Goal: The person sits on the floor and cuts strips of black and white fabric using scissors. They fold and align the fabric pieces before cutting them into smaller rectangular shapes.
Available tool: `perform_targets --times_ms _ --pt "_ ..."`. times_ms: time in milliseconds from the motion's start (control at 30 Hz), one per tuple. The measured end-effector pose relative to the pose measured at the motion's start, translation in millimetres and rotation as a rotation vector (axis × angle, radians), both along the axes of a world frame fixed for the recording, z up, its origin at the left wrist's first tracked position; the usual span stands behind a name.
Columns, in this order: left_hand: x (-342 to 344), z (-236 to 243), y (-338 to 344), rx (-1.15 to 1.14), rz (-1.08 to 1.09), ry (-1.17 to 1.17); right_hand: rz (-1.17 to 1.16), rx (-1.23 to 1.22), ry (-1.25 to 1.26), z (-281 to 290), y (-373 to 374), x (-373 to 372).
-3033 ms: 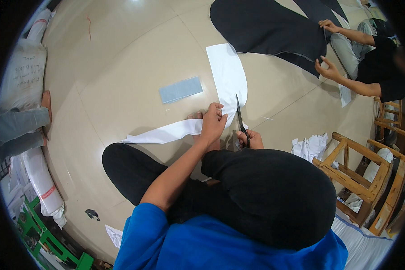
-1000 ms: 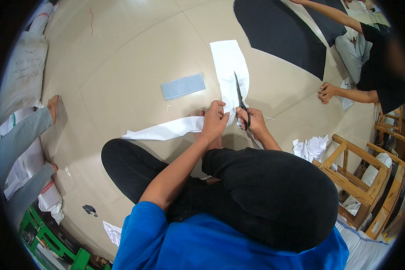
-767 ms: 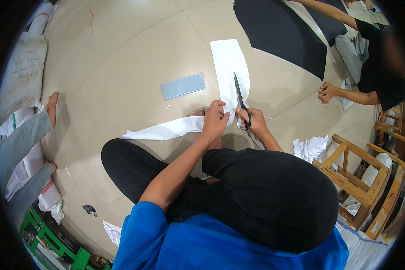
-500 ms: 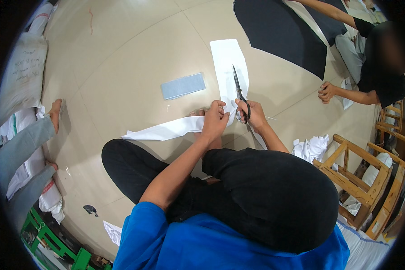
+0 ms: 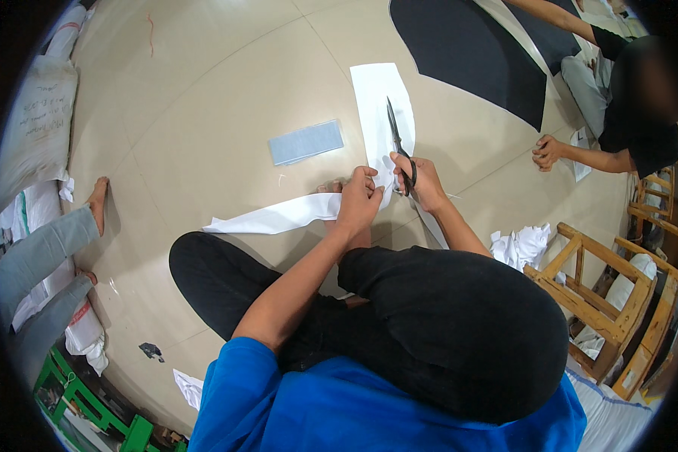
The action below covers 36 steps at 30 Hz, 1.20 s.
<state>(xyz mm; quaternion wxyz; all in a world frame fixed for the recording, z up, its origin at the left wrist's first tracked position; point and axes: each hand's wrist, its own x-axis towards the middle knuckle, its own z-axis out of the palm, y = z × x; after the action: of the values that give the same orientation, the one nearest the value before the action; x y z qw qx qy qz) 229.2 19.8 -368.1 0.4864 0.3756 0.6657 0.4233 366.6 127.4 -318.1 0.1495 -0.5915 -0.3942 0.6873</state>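
A long white strip of cloth or paper (image 5: 275,215) runs across the floor in front of my crossed legs, beside a broader white piece (image 5: 374,90) that stretches away from me. My left hand (image 5: 360,200) pinches the white material where the two parts meet. In my right hand (image 5: 423,183) are dark-handled scissors (image 5: 399,143), their blades pointing away over the broader piece and looking nearly closed. A narrow white strip (image 5: 432,226) hangs down below my right hand. Just left of the broad piece lies a flat grey-blue rectangle (image 5: 306,143).
Large black panels (image 5: 474,60) lie at the far right, where another person (image 5: 618,113) sits. Wooden stool frames (image 5: 595,294) and crumpled white cloth (image 5: 521,247) are on the right. At left are white sacks (image 5: 38,128), another person's legs (image 5: 53,237) and a green frame (image 5: 71,392).
My right hand has drawn upward with the scissors, whose tip now sits further away from me. The left hand keeps its pinch. At left, the other person's foot has shifted slightly.
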Motion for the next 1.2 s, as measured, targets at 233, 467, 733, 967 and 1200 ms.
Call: perform_targets --times_ms 233,467,733,967,1200 --pt "1.0 -1.9 -0.2 -0.009 0.015 -0.037 0.003 0.029 -0.001 -9.5 10.3 -8.3" --pt "0.0 -2.3 -0.4 -0.01 -0.001 -0.037 -0.02 0.031 -0.002 -11.3 10.6 -10.9" --pt "1.0 -0.9 0.0 0.003 0.013 -0.026 -0.022 0.024 -0.021 -9.4 27.4 -19.5" --pt "0.7 -6.1 -0.6 0.019 -0.012 0.004 0.004 0.073 -0.039 -17.0 27.8 -17.7" --pt "1.4 -3.8 -0.6 0.012 0.003 -0.05 -0.016 0.017 0.015 -9.4 41.3 -24.3"
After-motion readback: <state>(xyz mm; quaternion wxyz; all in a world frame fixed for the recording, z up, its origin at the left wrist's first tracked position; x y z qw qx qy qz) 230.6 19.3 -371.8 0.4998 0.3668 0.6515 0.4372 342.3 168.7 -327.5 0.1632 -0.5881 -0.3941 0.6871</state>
